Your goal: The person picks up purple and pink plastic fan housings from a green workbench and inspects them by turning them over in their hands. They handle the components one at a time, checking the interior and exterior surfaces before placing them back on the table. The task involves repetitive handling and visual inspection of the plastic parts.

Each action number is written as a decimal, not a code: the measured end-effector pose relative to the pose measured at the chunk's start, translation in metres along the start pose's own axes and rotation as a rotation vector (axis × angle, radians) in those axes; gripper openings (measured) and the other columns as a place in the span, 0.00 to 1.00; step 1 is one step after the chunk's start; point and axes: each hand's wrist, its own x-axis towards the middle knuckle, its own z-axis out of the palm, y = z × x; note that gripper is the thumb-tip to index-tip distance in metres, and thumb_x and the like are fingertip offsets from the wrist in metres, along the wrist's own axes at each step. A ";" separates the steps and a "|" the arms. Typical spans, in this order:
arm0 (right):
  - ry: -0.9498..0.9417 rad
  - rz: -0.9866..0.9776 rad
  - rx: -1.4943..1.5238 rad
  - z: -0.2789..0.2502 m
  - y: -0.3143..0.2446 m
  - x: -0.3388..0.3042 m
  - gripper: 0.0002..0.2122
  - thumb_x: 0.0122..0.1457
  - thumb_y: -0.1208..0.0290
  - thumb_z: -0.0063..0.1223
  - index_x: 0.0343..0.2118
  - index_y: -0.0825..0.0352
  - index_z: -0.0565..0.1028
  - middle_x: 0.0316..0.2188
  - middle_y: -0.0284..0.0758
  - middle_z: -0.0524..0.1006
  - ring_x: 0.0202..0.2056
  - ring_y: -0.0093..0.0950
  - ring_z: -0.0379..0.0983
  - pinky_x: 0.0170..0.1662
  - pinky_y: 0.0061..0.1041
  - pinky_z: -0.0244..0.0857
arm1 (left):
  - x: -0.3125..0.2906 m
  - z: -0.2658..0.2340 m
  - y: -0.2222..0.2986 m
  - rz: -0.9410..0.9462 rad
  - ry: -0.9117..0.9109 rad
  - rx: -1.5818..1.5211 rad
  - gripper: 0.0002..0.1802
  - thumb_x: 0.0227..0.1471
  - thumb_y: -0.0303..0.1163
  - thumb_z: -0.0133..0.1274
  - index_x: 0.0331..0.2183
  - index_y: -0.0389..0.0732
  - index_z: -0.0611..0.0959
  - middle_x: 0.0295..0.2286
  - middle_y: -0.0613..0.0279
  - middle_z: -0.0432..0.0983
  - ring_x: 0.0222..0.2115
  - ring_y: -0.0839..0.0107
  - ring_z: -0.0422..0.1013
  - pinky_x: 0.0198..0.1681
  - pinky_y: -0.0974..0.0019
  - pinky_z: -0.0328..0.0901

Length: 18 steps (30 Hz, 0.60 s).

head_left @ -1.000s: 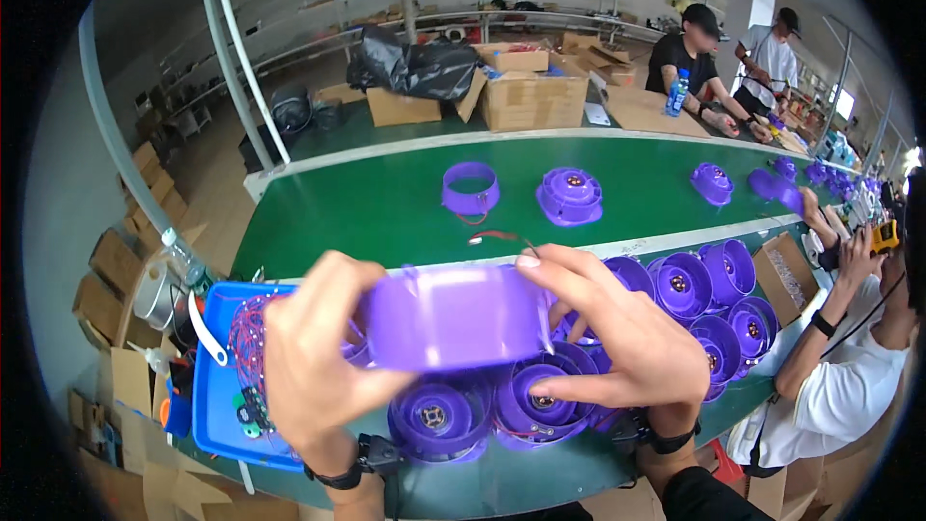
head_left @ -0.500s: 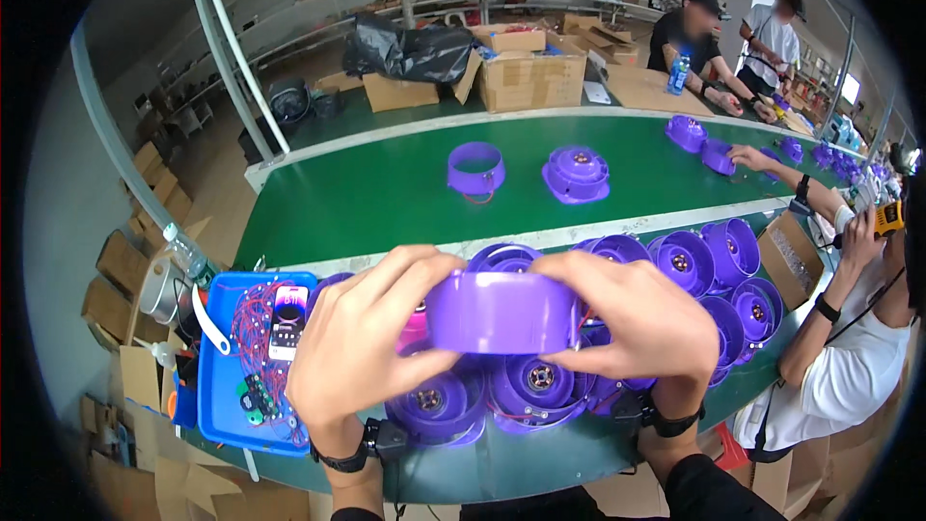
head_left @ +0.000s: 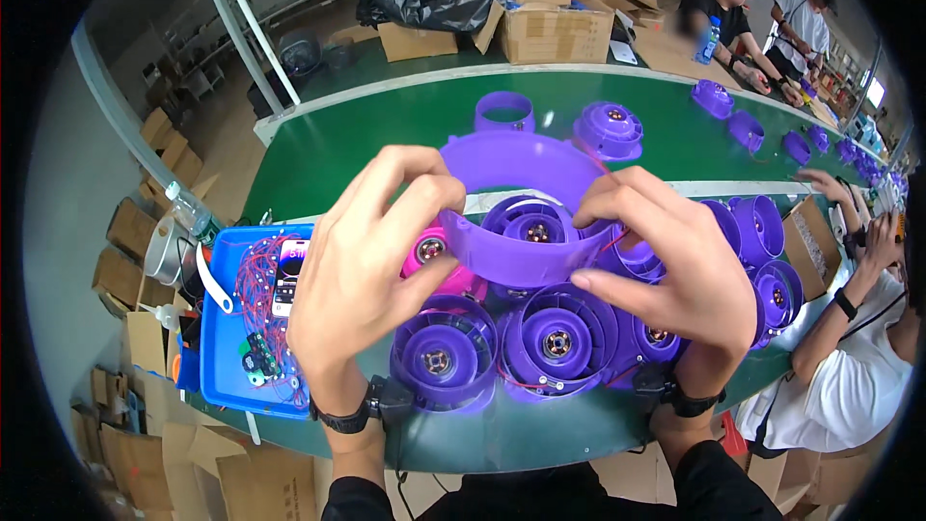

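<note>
Between my hands is a purple plastic ring (head_left: 526,257), tilted so that I look through its open middle. My left hand (head_left: 371,260) grips its left side, thumb low and fingers curled over the wall. On the opposite side my right hand (head_left: 670,265) pinches the wall, and a thin red wire (head_left: 613,236) runs by its fingers. Below the ring stand purple fan housings (head_left: 558,342) with round motor hubs, several more to the right. A pink housing (head_left: 453,275) shows partly behind my left fingers.
At left, a blue tray (head_left: 218,357) holds red wires, small circuit boards and a phone (head_left: 287,280). Beyond lies a green belt (head_left: 386,145) with another ring (head_left: 505,112) and a housing (head_left: 610,130). A co-worker (head_left: 830,376) sits close at right; cardboard boxes (head_left: 555,34) stand behind.
The ring has tipped from side-on to showing its opening, still in both hands. My view has shifted slightly. The co-worker's hand at right has drawn back from a purple part on the belt.
</note>
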 end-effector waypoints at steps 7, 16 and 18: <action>0.256 0.082 0.143 0.003 -0.003 0.001 0.42 0.41 0.63 0.73 0.61 0.67 0.62 0.57 0.41 0.67 0.46 0.30 0.72 0.41 0.24 0.70 | 0.003 0.013 -0.009 -0.044 0.184 -0.253 0.26 0.35 0.16 0.62 0.41 0.34 0.72 0.43 0.50 0.72 0.40 0.60 0.76 0.40 0.65 0.77; 0.299 0.227 0.330 0.013 -0.009 0.008 0.48 0.43 0.54 0.71 0.65 0.67 0.56 0.61 0.44 0.64 0.55 0.37 0.69 0.46 0.26 0.72 | 0.003 0.024 -0.016 -0.159 0.109 -0.551 0.33 0.38 0.17 0.61 0.47 0.34 0.65 0.48 0.45 0.72 0.42 0.58 0.78 0.45 0.60 0.75; 0.307 0.199 0.284 0.012 -0.008 0.007 0.47 0.43 0.57 0.71 0.64 0.68 0.57 0.61 0.43 0.65 0.54 0.35 0.70 0.45 0.25 0.72 | 0.002 0.023 -0.014 -0.214 0.085 -0.580 0.34 0.39 0.19 0.62 0.48 0.34 0.65 0.48 0.44 0.72 0.42 0.58 0.78 0.45 0.60 0.75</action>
